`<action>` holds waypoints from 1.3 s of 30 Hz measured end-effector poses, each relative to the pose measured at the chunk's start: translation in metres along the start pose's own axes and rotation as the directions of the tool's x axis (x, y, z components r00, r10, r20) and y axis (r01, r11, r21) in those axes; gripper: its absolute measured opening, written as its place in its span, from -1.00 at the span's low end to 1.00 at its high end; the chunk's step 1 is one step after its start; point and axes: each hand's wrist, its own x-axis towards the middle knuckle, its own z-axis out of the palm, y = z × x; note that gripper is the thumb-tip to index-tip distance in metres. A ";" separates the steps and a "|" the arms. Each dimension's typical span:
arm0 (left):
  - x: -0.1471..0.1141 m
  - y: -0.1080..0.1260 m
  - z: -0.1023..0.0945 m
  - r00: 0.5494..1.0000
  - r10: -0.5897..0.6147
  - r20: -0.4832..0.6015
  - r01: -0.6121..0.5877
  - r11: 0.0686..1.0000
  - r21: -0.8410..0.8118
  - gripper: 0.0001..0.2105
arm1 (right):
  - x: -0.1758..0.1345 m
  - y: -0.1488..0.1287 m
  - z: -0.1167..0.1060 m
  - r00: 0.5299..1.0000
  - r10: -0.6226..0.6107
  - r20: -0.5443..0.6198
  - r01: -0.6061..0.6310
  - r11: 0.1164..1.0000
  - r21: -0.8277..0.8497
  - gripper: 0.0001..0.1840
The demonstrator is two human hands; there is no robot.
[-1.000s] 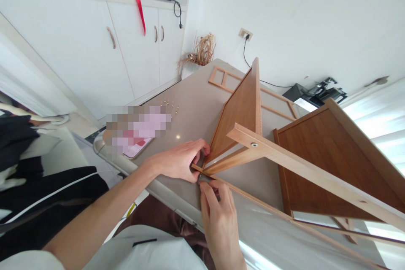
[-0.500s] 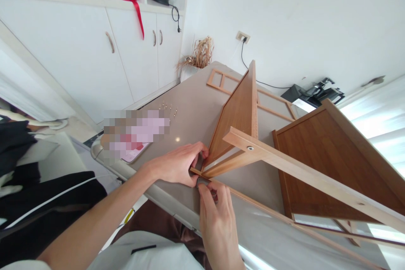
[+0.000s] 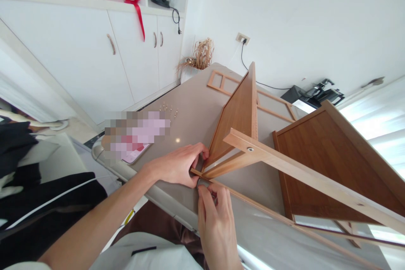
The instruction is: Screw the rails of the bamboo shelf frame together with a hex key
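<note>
A wooden rack with upright slatted-looking panels [image 3: 236, 116] stands on its side at the table's front edge. My left hand [image 3: 180, 162] is closed around the near lower corner of it, thumb and fingers on either side of a thin wooden rail [image 3: 247, 196]. Just to the right, my right hand [image 3: 217, 206] pinches at the outer face of that same corner. Something small and greyish shows at its fingertips, too hidden to name. A pale wooden leg [image 3: 294, 164] with a round metal bolt head [image 3: 250, 149] juts out above the right hand.
On the beige table [image 3: 190, 109] lie several small metal fittings [image 3: 169, 109] and a phone [image 3: 136, 154], partly blurred. A second wooden panel [image 3: 335, 164] rises at right. Flat wooden frames [image 3: 276, 105] lie behind. A dried plant [image 3: 202, 52] and a black appliance [image 3: 310, 93] stand farther back.
Both hands keep their places at the corner of the rack. The right wrist has shifted slightly left; the rack has not visibly moved.
</note>
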 end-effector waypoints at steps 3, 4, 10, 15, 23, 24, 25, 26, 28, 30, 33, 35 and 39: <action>0.000 -0.002 0.001 1.000 -0.001 -0.009 0.001 1.000 0.005 -0.52 | -0.002 -0.002 0.001 1.000 0.018 0.018 -0.018 1.000 -0.008 -0.76; 0.000 -0.002 0.001 1.000 -0.001 -0.009 0.001 1.000 0.006 -0.52 | -0.002 -0.002 0.001 1.000 0.024 0.017 -0.024 1.000 -0.013 -0.76; 0.001 -0.002 0.001 1.000 0.002 -0.003 -0.002 1.000 0.003 -0.51 | 0.002 -0.002 0.000 1.000 0.009 -0.004 -0.009 0.999 -0.053 -0.72; 0.001 -0.001 -0.001 1.000 0.001 0.000 -0.001 1.000 0.003 -0.52 | 0.003 -0.003 0.001 1.000 -0.014 -0.008 0.014 0.998 -0.068 -0.78; 0.001 -0.001 0.000 1.000 0.010 -0.012 -0.010 1.000 0.014 -0.52 | 0.001 0.003 0.004 1.000 0.015 0.012 -0.015 1.000 -0.008 -0.84; 0.001 -0.001 0.000 1.000 0.010 -0.014 -0.010 1.000 0.012 -0.52 | 0.001 0.003 0.004 1.000 0.027 0.012 -0.028 1.000 0.005 -0.83; 0.001 -0.001 0.001 1.000 0.012 -0.015 -0.012 1.000 0.010 -0.52 | 0.000 0.003 0.003 0.999 0.037 0.011 -0.037 0.999 0.014 -0.81; 0.001 -0.001 0.001 1.000 0.015 -0.018 -0.015 1.000 0.009 -0.52 | 0.000 0.003 0.002 0.999 0.040 0.011 -0.040 0.999 0.019 -0.80; 0.000 -0.002 0.001 1.000 0.022 -0.020 -0.022 1.000 0.009 -0.52 | -0.001 0.003 0.000 0.999 0.030 0.018 -0.030 0.999 0.019 -0.79; 0.000 -0.002 0.001 1.000 0.023 -0.018 -0.023 1.000 0.009 -0.52 | -0.001 0.003 -0.003 1.000 0.007 0.023 -0.007 1.000 0.006 -0.77; 0.000 -0.002 0.001 1.000 0.014 -0.010 -0.014 1.000 0.011 -0.52 | -0.001 0.003 -0.006 0.999 -0.020 0.025 0.020 1.000 -0.018 -0.73; 0.000 -0.001 0.000 1.000 0.015 -0.008 -0.015 1.000 0.009 -0.52 | 0.000 0.003 -0.007 1.000 -0.019 0.019 0.019 0.999 -0.026 -0.72; 0.000 0.001 -0.001 1.000 0.016 0.000 -0.016 1.000 -0.003 -0.51 | 0.000 0.004 -0.003 1.000 -0.009 0.000 0.009 0.999 -0.033 -0.73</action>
